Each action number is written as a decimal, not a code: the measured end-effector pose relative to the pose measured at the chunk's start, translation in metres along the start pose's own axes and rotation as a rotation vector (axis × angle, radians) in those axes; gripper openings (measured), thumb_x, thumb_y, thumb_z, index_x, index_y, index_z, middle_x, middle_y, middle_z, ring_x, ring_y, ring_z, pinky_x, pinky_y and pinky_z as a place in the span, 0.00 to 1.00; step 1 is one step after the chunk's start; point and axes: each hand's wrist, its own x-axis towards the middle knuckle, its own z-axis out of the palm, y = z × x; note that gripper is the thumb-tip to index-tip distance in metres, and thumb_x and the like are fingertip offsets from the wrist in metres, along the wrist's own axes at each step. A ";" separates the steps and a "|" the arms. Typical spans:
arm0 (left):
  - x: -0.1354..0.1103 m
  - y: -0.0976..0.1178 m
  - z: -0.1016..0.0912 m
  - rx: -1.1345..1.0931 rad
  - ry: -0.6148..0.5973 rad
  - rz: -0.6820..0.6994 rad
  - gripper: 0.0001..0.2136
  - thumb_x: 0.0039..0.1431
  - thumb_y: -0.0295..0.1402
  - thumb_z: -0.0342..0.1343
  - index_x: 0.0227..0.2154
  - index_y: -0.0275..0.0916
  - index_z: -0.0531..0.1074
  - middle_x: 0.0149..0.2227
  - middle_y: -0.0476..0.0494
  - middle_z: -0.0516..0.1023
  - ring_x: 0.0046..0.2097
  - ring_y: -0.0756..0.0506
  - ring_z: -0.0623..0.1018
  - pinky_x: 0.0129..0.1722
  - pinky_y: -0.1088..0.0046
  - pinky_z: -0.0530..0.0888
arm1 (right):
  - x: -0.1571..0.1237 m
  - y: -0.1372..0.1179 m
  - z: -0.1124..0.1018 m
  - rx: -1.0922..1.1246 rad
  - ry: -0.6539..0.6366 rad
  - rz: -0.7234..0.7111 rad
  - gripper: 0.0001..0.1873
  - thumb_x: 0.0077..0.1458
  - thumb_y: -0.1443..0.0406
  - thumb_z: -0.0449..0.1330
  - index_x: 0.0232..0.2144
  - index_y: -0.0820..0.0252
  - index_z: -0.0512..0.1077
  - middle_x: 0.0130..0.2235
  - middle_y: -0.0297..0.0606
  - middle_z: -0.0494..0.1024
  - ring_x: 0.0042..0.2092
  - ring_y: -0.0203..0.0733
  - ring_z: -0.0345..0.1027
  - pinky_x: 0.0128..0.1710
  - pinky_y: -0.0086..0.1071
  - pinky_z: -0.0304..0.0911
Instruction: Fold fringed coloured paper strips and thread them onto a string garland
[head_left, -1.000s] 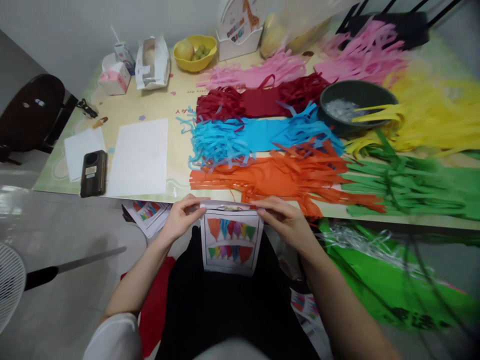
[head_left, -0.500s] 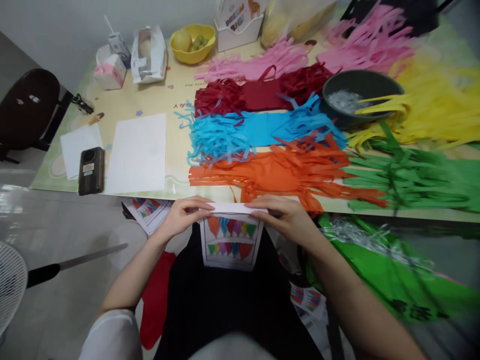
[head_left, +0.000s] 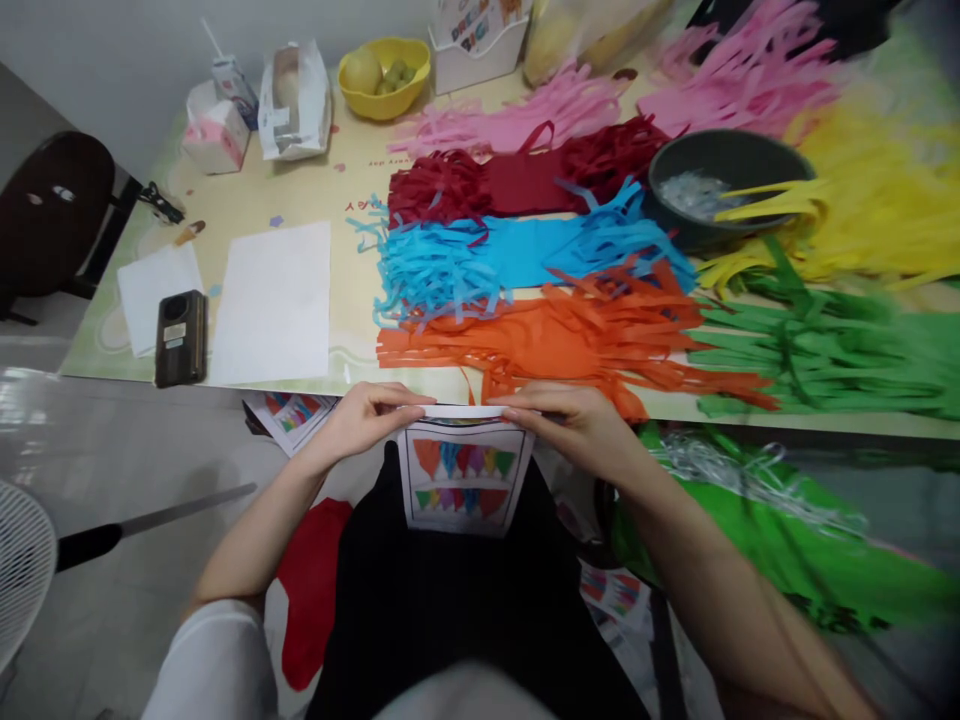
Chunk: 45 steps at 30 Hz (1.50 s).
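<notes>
A bare lane of bench [head_left: 349,300] runs back between the white sheet [head_left: 271,305] and the blue fringe [head_left: 525,252] toward the yellow bowl [head_left: 384,104]. Ahead of the right hand [head_left: 581,425], orange fringe [head_left: 540,345] bars the near edge; the dark bowl [head_left: 750,155] stands beyond, farther right.

Fringed strips [head_left: 551,347] on patterned table [head_left: 300,192]

printed card [head_left: 460,512]: smooth paper; orange fringe [head_left: 551,342]: matt, cloth-like.

The printed sheet [head_left: 459,512] shows multicoloured pennants on white; beyond it I see orange fringe [head_left: 547,345], blue fringe [head_left: 531,252], dark-red fringe [head_left: 525,182], pink fringe [head_left: 525,122] and, right, yellow fringe [head_left: 885,215].
</notes>
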 end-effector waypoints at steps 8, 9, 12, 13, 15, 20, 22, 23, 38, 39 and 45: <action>-0.001 -0.003 -0.001 -0.006 -0.038 0.002 0.15 0.61 0.39 0.57 0.44 0.36 0.80 0.40 0.38 0.82 0.41 0.44 0.79 0.37 0.74 0.72 | 0.000 0.000 -0.004 0.063 -0.076 -0.016 0.14 0.62 0.59 0.57 0.41 0.58 0.81 0.37 0.41 0.81 0.39 0.41 0.74 0.37 0.31 0.67; 0.000 -0.004 -0.002 -0.012 -0.046 -0.015 0.15 0.60 0.39 0.58 0.44 0.36 0.80 0.39 0.39 0.83 0.40 0.44 0.79 0.36 0.74 0.73 | 0.000 0.001 -0.004 0.065 -0.082 -0.023 0.14 0.62 0.59 0.57 0.41 0.58 0.81 0.37 0.41 0.81 0.39 0.41 0.74 0.37 0.31 0.67; 0.001 -0.006 -0.003 -0.036 -0.060 -0.071 0.17 0.58 0.41 0.59 0.43 0.35 0.80 0.35 0.40 0.84 0.37 0.43 0.80 0.34 0.73 0.74 | 0.001 0.002 -0.005 0.065 -0.093 -0.029 0.14 0.62 0.60 0.57 0.41 0.58 0.81 0.36 0.40 0.80 0.38 0.40 0.73 0.36 0.30 0.66; 0.002 -0.006 -0.003 -0.045 -0.061 -0.081 0.17 0.58 0.42 0.59 0.43 0.34 0.80 0.34 0.40 0.84 0.36 0.43 0.80 0.33 0.73 0.74 | 0.002 0.002 -0.005 0.062 -0.095 -0.028 0.14 0.62 0.59 0.57 0.41 0.58 0.81 0.36 0.40 0.80 0.37 0.40 0.73 0.36 0.30 0.66; 0.001 -0.007 -0.002 -0.051 -0.059 -0.091 0.17 0.57 0.42 0.60 0.43 0.34 0.80 0.34 0.41 0.84 0.35 0.44 0.80 0.32 0.73 0.74 | 0.002 0.002 -0.006 0.061 -0.106 -0.026 0.15 0.62 0.59 0.56 0.41 0.58 0.81 0.35 0.41 0.80 0.37 0.40 0.73 0.35 0.30 0.66; -0.005 -0.007 0.002 0.012 -0.047 -0.019 0.16 0.61 0.39 0.56 0.46 0.36 0.79 0.40 0.41 0.84 0.39 0.45 0.80 0.35 0.75 0.75 | -0.001 0.006 -0.008 0.071 -0.152 -0.080 0.14 0.63 0.60 0.56 0.44 0.56 0.80 0.37 0.40 0.80 0.39 0.41 0.74 0.36 0.30 0.67; -0.008 -0.007 0.003 0.046 -0.052 0.052 0.14 0.63 0.37 0.55 0.47 0.38 0.78 0.45 0.41 0.82 0.43 0.45 0.80 0.40 0.75 0.75 | -0.003 0.010 -0.008 0.069 -0.158 -0.121 0.14 0.63 0.62 0.56 0.46 0.55 0.79 0.40 0.41 0.81 0.42 0.41 0.74 0.40 0.31 0.68; -0.009 -0.007 0.003 0.059 -0.055 0.089 0.14 0.63 0.36 0.54 0.48 0.39 0.78 0.46 0.41 0.82 0.45 0.45 0.80 0.43 0.74 0.75 | -0.004 0.011 -0.007 0.067 -0.160 -0.139 0.14 0.63 0.63 0.56 0.46 0.55 0.79 0.41 0.41 0.81 0.44 0.42 0.75 0.42 0.32 0.68; -0.020 -0.029 0.004 0.142 -0.001 0.347 0.13 0.64 0.29 0.53 0.47 0.42 0.78 0.46 0.39 0.81 0.47 0.45 0.80 0.45 0.71 0.77 | -0.011 0.008 -0.015 -0.024 -0.295 -0.170 0.18 0.64 0.63 0.54 0.54 0.54 0.73 0.51 0.39 0.79 0.50 0.40 0.74 0.49 0.30 0.68; -0.020 -0.030 0.004 0.150 0.014 0.353 0.12 0.63 0.28 0.54 0.47 0.41 0.78 0.46 0.39 0.82 0.47 0.45 0.80 0.46 0.71 0.77 | -0.011 0.008 -0.015 -0.029 -0.311 -0.176 0.19 0.64 0.63 0.54 0.56 0.53 0.71 0.52 0.40 0.77 0.51 0.41 0.73 0.50 0.31 0.67; -0.016 -0.019 0.015 0.257 0.180 0.376 0.10 0.59 0.31 0.60 0.43 0.40 0.79 0.43 0.40 0.82 0.46 0.45 0.80 0.47 0.68 0.76 | -0.013 0.005 -0.007 0.017 -0.191 -0.179 0.18 0.65 0.65 0.52 0.54 0.55 0.72 0.50 0.42 0.79 0.49 0.39 0.73 0.48 0.31 0.68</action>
